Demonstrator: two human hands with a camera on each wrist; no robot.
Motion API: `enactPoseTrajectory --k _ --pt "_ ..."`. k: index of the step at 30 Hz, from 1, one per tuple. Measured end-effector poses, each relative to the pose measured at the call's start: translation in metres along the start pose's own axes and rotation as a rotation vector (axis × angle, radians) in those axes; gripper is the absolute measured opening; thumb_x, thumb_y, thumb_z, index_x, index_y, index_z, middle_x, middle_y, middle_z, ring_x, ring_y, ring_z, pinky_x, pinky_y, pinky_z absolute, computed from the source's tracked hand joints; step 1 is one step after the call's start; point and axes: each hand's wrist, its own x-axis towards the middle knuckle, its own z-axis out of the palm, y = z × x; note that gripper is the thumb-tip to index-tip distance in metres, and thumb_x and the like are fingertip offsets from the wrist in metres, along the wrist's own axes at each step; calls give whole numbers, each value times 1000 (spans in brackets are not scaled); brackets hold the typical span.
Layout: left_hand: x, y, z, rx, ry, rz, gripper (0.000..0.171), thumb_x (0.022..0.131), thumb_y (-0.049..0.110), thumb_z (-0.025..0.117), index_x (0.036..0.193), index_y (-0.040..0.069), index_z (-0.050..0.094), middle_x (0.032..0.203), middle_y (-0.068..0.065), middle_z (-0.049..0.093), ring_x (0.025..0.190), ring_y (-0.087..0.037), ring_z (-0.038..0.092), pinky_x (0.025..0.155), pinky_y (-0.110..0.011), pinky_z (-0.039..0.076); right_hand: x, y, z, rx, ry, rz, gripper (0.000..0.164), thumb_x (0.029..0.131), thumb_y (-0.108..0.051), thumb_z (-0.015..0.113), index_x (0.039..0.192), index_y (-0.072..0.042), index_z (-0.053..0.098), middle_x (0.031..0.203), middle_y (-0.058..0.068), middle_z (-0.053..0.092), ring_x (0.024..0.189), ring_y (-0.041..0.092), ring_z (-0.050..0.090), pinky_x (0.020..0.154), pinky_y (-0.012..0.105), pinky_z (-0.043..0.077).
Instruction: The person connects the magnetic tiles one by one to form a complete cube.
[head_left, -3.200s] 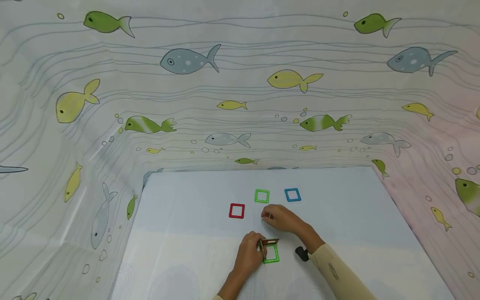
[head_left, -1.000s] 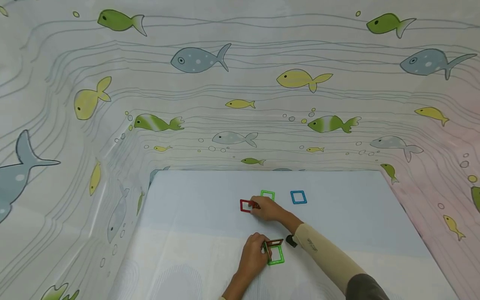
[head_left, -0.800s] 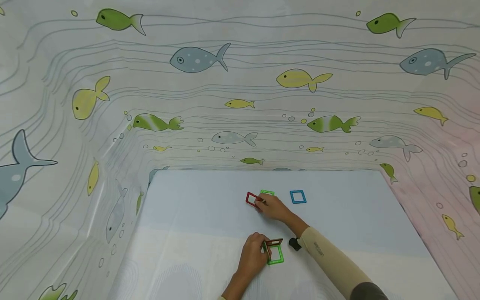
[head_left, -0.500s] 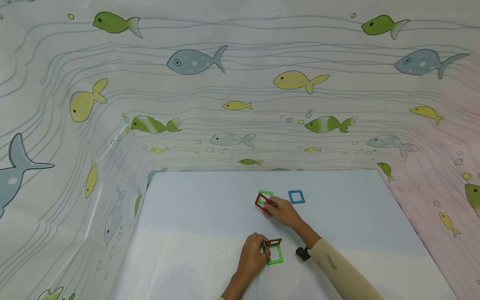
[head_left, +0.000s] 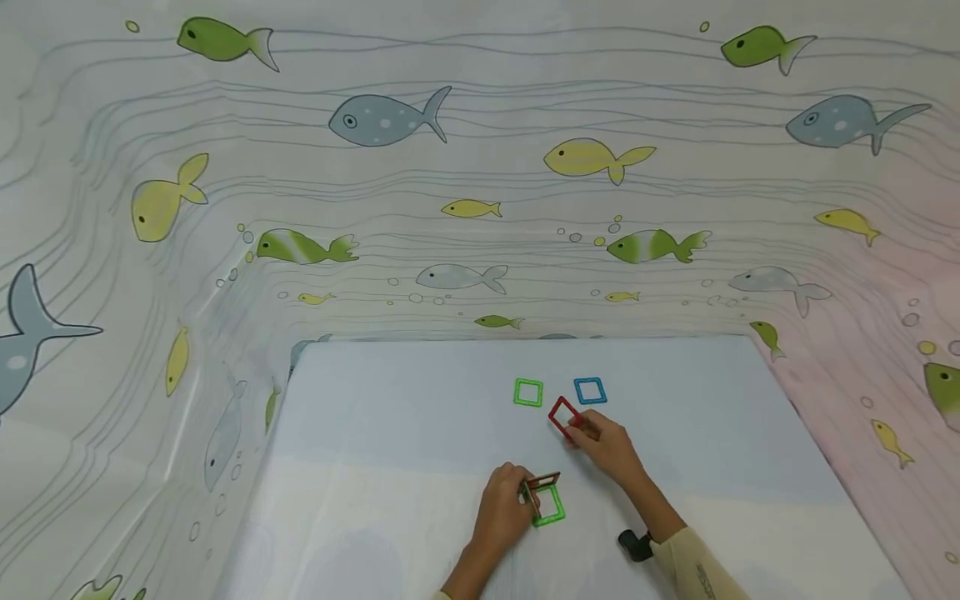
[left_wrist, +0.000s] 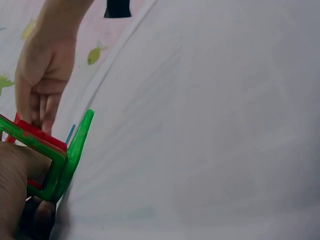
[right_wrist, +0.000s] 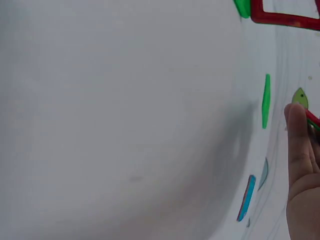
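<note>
My right hand (head_left: 609, 448) pinches a red square magnetic tile (head_left: 557, 407) by one edge, tilted in front of the other loose tiles. In the right wrist view only a sliver of that red tile (right_wrist: 312, 117) shows past the fingers. My left hand (head_left: 501, 507) grips a small tile structure: a green square tile (head_left: 550, 520) lies flat, with tiles standing along its left and back sides. In the left wrist view an upright green tile (left_wrist: 60, 175) faces the camera, with red behind it; the left fingertips are partly hidden.
A loose green square tile (head_left: 517, 392) and a blue square tile (head_left: 580, 392) lie flat at the back of the white table (head_left: 390, 417). A fish-patterned sheet (head_left: 480, 242) rises around the table's back and sides. A black device (head_left: 635, 546) sits at the right wrist.
My right hand reached the red tile lying at the left, picked it up and carried it right, past the loose green tile and nearer the blue one. My left hand keeps its grip on the structure.
</note>
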Motion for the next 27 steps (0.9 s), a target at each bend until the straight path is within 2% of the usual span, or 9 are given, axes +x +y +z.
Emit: enactPoseTrajectory --k 5,10,13,19,27 --pt "0 1 1 -6 -11 -6 29 70 4 84 92 16 70 77 12 51 73 0 41 61 -14 41 -28 6 -6 -96 92 4 9 91 -13 73 99 -13 69 87 1 74 75 6 69 67 19 54" --pt "1 1 -1 22 9 -10 27 70 5 84 93 16 72 77 12 50 72 -1 40 59 -14 40 -49 5 -10 -124 143 -5 10 89 -12 75 98 -10 70 82 0 73 71 4 68 63 18 55" --pt "2 2 -2 27 16 -12 26 71 6 84 93 16 73 76 12 49 71 -1 39 58 -13 39 -57 3 -11 -139 151 3 10 89 -13 75 98 -11 70 81 -1 74 70 5 69 62 18 55" --pt "1 2 -1 8 7 -25 24 71 6 83 92 14 73 75 12 48 71 -1 38 58 -13 38 -72 1 -4 -121 115 67 8 90 -14 74 96 -14 70 81 -2 75 70 8 71 64 18 55" --pt "0 1 2 -1 9 -25 25 70 6 82 92 14 72 76 11 48 71 -2 39 58 -14 37 -85 3 12 -99 160 18 13 85 -8 78 90 -16 70 81 -3 75 71 1 69 64 18 57"
